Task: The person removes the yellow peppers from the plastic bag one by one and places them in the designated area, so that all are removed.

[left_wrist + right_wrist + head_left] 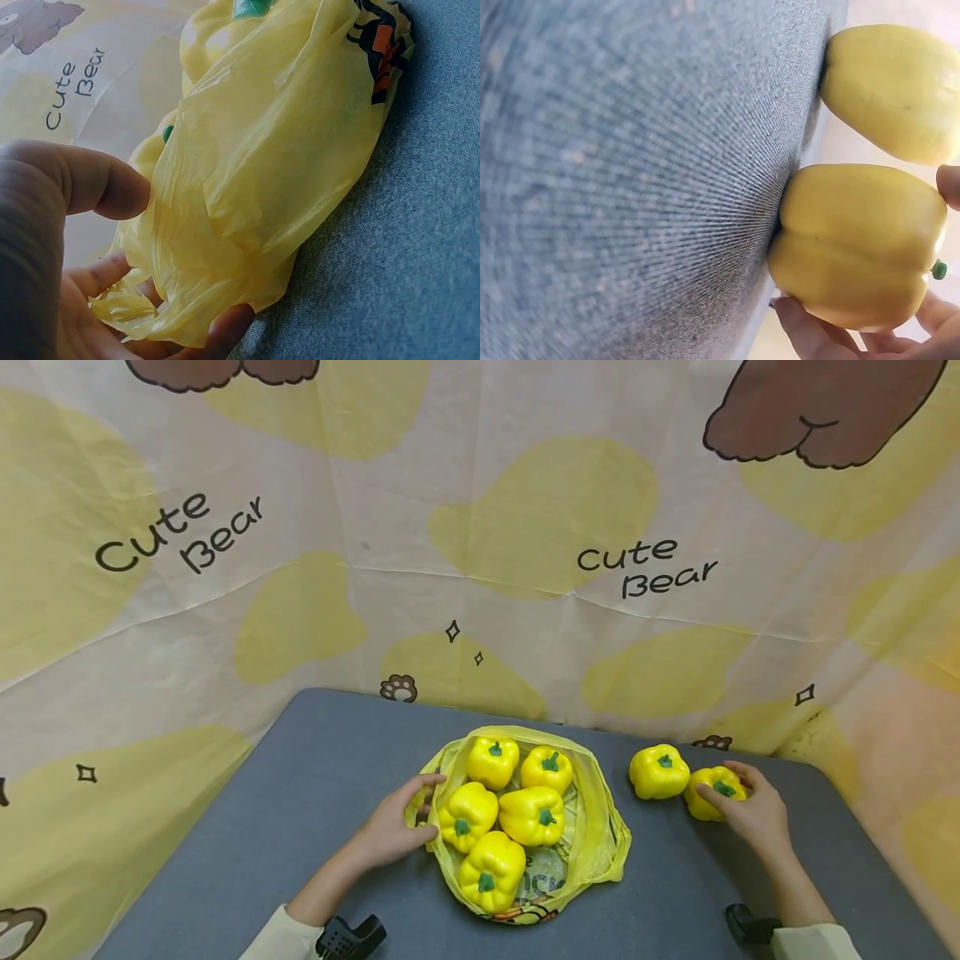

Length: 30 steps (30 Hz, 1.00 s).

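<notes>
A yellow plastic bag stands wide open on the table, with several yellow bell peppers inside. My left hand is at the bag's left rim; in the left wrist view its thumb lies against the plastic, and the other fingers curl around a loose fold. To the right of the bag, my right hand grips a yellow bell pepper between thumb and fingers. That pepper appears to rest on the table. Just left of it sits another yellow bell pepper, untouched.
The grey-blue table carries everything. A printed cloth with bear drawings hangs behind it and along the sides. Each wrist wears a black device, such as the left wrist's camera mount.
</notes>
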Motion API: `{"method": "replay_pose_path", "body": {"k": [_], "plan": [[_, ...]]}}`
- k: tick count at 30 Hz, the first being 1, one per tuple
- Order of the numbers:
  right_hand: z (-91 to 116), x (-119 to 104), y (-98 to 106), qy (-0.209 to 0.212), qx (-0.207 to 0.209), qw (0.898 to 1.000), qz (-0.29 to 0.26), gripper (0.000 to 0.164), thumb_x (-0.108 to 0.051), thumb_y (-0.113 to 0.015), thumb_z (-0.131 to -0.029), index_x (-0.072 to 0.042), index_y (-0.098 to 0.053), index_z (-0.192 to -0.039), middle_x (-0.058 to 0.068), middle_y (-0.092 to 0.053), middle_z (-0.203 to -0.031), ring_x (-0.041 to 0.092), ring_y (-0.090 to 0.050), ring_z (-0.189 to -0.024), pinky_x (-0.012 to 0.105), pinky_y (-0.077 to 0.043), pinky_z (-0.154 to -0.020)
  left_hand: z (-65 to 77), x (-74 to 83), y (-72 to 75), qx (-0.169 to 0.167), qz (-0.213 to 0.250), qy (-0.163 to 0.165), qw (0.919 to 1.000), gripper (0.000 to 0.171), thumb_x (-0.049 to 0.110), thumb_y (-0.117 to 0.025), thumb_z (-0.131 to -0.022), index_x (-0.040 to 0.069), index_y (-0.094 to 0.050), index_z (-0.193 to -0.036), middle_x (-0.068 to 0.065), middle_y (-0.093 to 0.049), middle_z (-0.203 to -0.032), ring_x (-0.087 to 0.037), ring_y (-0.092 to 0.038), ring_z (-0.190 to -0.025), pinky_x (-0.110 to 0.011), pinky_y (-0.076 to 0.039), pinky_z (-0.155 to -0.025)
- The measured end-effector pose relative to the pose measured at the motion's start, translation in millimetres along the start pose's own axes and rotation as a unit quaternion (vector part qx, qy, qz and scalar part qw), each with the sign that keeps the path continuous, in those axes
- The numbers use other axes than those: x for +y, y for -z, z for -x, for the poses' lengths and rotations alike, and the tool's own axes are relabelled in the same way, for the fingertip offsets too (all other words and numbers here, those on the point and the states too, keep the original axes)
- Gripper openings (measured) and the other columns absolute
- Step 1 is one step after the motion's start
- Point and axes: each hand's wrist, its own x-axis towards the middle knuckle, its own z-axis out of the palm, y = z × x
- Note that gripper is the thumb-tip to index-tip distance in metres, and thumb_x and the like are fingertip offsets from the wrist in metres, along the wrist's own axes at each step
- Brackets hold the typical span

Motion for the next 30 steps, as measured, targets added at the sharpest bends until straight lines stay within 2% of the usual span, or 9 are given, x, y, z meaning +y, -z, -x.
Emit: {"method": "replay_pose_path", "body": {"k": [4,9,15,22,30], "plan": [[1,-1,2,0.009,0.001,1.0,0.003,0.076,-0.047,-0.065,-0.087,0.0,-0.04,-0.142,0.034,-0.04,-0.14,0.047,-0.042,-0.119,0.043,-0.044,-0.078,-0.4,0.6,-0.5,0.001,0.002,0.004,1.0,0.064,0.009,-0.066,-0.077,0.017,-0.046,-0.138,-0.015,-0.049,-0.141,-0.029,-0.062,-0.103,-0.03,-0.05,-0.074],[4,-3,6,0.029,0.001,0.999,0.013,0.078,-0.047,-0.064,-0.088,0.001,-0.038,-0.144,0.037,-0.038,-0.139,0.052,-0.041,-0.12,0.056,-0.045,-0.083,-0.4,1.5,-0.9,0.001,0.006,0.007,1.0,0.064,0.009,-0.066,-0.078,0.017,-0.046,-0.138,-0.017,-0.048,-0.141,-0.03,-0.061,-0.104,-0.029,-0.051,-0.073],[17,-9,8,0.065,0.026,0.997,0.031,0.072,-0.041,-0.064,-0.089,0.002,-0.04,-0.141,0.038,-0.039,-0.136,0.053,-0.039,-0.118,0.065,-0.037,-0.087,-0.4,1.1,-1.4,-0.004,0.012,0.008,0.9999,0.063,0.009,-0.065,-0.078,0.015,-0.047,-0.138,-0.017,-0.048,-0.14,-0.03,-0.062,-0.103,-0.028,-0.051,-0.074],[31,-21,12,0.077,0.037,0.996,0.033,0.068,-0.039,-0.065,-0.089,-0.001,-0.042,-0.141,0.036,-0.039,-0.134,0.051,-0.041,-0.114,0.064,-0.039,-0.08,-0.1,1.2,-1.2,-0.001,0.013,0.01,0.9999,0.063,0.009,-0.065,-0.078,0.014,-0.047,-0.138,-0.019,-0.048,-0.14,-0.03,-0.063,-0.103,-0.028,-0.051,-0.074],[42,-37,14,0.09,0.029,0.995,0.018,0.065,-0.036,-0.065,-0.09,-0.005,-0.042,-0.142,0.034,-0.039,-0.137,0.051,-0.043,-0.116,0.065,-0.039,-0.081,-0.3,1.4,-1.1,0.001,0.007,0.008,0.9999,0.063,0.01,-0.065,-0.078,0.015,-0.047,-0.138,-0.02,-0.048,-0.14,-0.03,-0.063,-0.103,-0.029,-0.051,-0.075]]}}
